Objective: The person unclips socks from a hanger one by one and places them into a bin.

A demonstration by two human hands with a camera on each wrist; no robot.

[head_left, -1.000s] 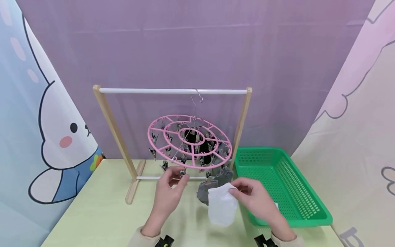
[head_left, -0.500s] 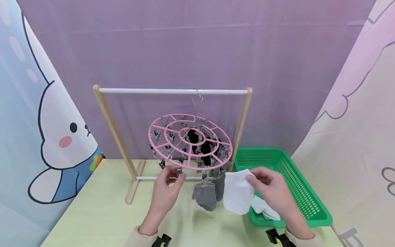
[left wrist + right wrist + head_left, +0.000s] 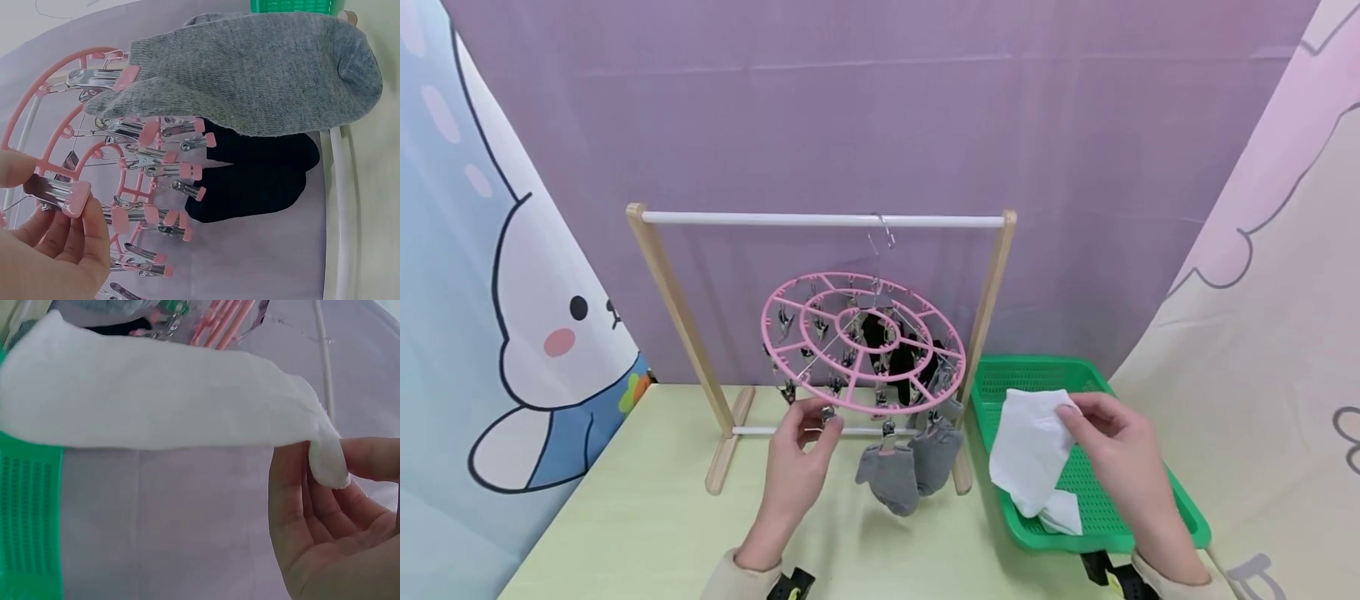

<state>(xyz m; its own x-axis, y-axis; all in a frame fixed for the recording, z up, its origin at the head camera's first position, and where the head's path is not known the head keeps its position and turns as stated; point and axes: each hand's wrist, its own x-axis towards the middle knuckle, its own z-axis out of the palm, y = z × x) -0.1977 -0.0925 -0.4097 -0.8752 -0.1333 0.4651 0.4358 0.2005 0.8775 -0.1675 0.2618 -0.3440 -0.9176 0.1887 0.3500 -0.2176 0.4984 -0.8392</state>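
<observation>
My left hand [image 3: 795,467] pinches a metal clip [image 3: 59,194] with pink tips between thumb and fingers, at the front edge of a round pink clip hanger [image 3: 852,389]. With thumb and fingers, my right hand [image 3: 1116,454] grips a white sock [image 3: 1030,450] by one end; the sock hangs over the green basket [image 3: 1067,543]. Grey socks [image 3: 891,479] dangle from clips at the hanger's front right. Black socks [image 3: 250,190] hang farther in, partly hidden in the head view. Another white sock [image 3: 1063,512] lies in the basket, partly covered by the held one.
The hanger hooks over the white bar [image 3: 760,219] of a wooden-legged rack, whose lower rail runs behind my left hand. Several unused clips [image 3: 144,253] hang from the rings. A purple cloth [image 3: 820,108] stands behind the pale table [image 3: 647,500].
My right hand has carried the white sock rightward, from beside the grey socks to over the basket. My left hand has shifted slightly left with the clip, and the hanger has turned a little.
</observation>
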